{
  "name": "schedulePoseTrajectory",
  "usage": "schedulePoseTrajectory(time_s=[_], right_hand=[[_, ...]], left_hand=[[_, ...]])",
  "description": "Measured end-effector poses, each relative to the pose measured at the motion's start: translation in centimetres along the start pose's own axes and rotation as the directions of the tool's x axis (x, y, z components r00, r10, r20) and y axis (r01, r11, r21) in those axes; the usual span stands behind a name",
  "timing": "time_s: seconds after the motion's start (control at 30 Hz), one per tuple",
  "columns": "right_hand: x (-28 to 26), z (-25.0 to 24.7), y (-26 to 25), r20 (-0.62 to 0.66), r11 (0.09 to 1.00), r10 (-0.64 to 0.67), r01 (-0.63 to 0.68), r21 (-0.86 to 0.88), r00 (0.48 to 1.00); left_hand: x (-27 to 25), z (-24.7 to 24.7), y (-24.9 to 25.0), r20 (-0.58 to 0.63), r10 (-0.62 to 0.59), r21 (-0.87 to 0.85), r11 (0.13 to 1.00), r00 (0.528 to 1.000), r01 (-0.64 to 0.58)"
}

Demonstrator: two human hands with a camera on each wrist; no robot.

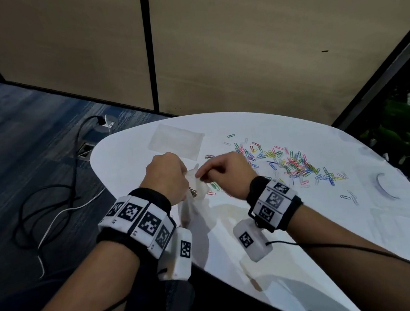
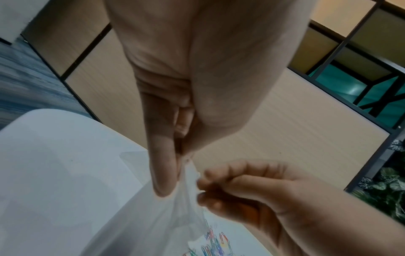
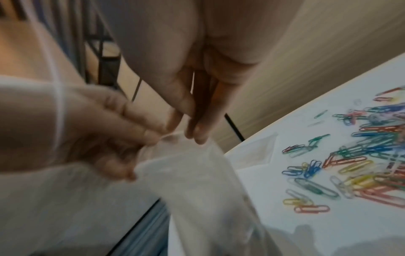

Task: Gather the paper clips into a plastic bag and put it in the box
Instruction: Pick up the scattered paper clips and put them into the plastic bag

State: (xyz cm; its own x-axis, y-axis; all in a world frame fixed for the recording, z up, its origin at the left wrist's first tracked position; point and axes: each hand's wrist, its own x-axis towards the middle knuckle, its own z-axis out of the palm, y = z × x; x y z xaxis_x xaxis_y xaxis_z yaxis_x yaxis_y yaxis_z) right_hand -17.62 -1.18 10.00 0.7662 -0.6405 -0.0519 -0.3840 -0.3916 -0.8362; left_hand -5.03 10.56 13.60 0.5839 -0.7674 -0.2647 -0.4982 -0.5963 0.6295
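A clear plastic bag (image 1: 194, 186) hangs over the near left edge of the white table (image 1: 259, 123), held up between both hands. My left hand (image 1: 185, 176) pinches one side of the bag's mouth between thumb and fingers (image 2: 163, 181). My right hand (image 1: 201, 176) pinches the opposite side with its fingertips (image 3: 198, 136). The bag (image 3: 197, 187) droops below them, and a small dark clump shows inside it. Several coloured paper clips (image 1: 289, 165) lie scattered on the table right of my right hand, also in the right wrist view as paper clips (image 3: 361, 155). A clear box (image 1: 406, 224) sits at the table's right edge.
A second flat clear bag (image 1: 176, 140) lies on the table beyond my hands. A clear round item (image 1: 386, 185) sits near the box. Cables (image 1: 51, 203) run over the blue carpet left of the table. Partition walls stand behind, plants at the right.
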Motion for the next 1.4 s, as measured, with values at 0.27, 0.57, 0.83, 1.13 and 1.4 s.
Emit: schedulePoseTrajectory(time_s=[0.27, 0.57, 0.83, 1.13, 1.4], right_hand=[[0.8, 2.7, 9.7, 0.554, 0.545, -0.055, 0.490, -0.680, 0.831], [5.1, 3.3, 12.9, 0.363, 0.362, 0.088, 0.310, -0.879, 0.928], [5.9, 3.9, 13.3, 0.295, 0.447, 0.048, 0.244, -0.860, 0.954], [5.1, -2.0, 11.3, -0.141, 0.782, 0.312, -0.338, -0.524, 0.939], [2.8, -6.9, 7.6, -0.138, 0.791, 0.510, -0.400, 0.463, 0.849]], left_hand=[[0.1, -1.3, -1.2, -0.014, -0.010, 0.012, 1.000, 1.000, 0.010], [0.4, -1.1, -1.5, 0.003, -0.006, 0.065, 0.998, 1.000, 0.005], [0.5, -1.1, -1.9, 0.001, 0.008, 0.079, 0.997, 1.000, -0.008], [0.4, -1.0, -1.6, 0.015, 0.015, 0.086, 0.996, 1.000, -0.017], [0.5, -0.3, -0.3, 0.059, 0.019, 0.105, 0.994, 0.998, -0.025]])
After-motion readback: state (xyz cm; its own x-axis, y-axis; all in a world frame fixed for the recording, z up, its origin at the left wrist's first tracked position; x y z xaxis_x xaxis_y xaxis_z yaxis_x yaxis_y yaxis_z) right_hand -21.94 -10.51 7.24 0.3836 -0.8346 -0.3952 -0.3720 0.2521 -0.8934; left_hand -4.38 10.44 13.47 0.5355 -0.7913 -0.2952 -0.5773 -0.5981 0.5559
